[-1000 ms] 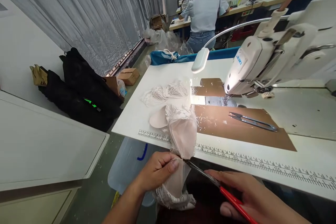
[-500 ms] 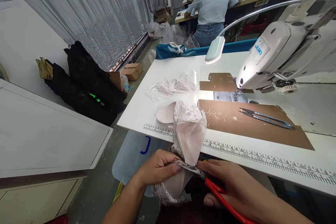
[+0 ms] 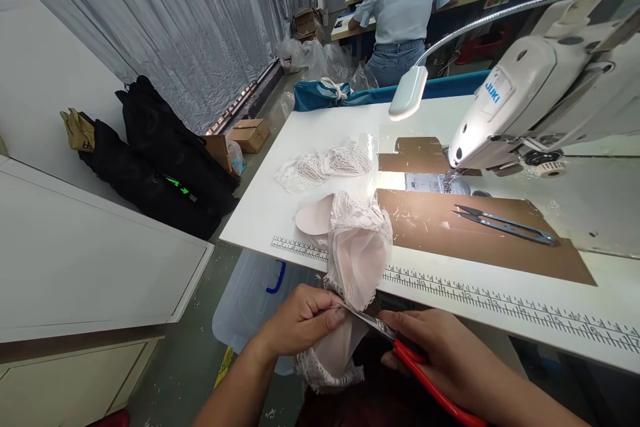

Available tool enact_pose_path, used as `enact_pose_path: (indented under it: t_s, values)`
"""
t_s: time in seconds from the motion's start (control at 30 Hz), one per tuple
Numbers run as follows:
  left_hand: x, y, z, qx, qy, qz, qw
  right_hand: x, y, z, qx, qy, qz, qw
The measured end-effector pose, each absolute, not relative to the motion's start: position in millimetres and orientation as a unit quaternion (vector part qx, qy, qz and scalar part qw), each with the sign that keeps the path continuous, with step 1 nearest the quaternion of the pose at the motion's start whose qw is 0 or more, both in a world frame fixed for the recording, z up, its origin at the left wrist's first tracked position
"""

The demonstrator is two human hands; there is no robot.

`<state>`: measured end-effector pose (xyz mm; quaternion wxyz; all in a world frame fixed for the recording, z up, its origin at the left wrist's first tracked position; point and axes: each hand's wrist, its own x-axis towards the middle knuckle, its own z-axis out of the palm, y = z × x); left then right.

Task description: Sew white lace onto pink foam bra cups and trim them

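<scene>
Pale pink lace-trimmed bra cups hang over the front edge of the sewing table, the lower part dropping below the edge toward my lap. My left hand pinches the fabric where the upper and lower parts meet. My right hand is closed around red-handled scissors. Their blades reach left to the fabric at my left fingertips; whether they are cutting it I cannot tell. Further back on the table lie white lace cups.
A sewing machine stands at the right, with a lamp beside it. Thread snips lie on brown board. A ruler strip runs along the table's front edge. Below is a clear plastic bin. A person sits beyond the table.
The scissors and my right hand have shifted slightly, and the blades now lie at a steeper slant against the fabric. My left hand keeps its pinch. The camera view has moved a little.
</scene>
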<state>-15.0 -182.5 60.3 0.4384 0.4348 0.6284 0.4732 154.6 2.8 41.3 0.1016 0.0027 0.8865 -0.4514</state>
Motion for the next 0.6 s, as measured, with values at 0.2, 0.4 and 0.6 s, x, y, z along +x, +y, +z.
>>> enact_pose_path:
  t_s: [0.2,0.4,0.6]
  values:
    - [-9,-182,69,0.547,0.687,0.417,0.236,172,8,45,-0.024,0.883,-0.468,-0.032]
    - [1,-179,72,0.587,0.642,0.411,0.273,161,27,75,-0.021,0.939,-0.239,-0.248]
    - [12,-166,69,0.577,0.625,0.445,0.28,102,43,71,-0.147,0.948,-0.118,-0.257]
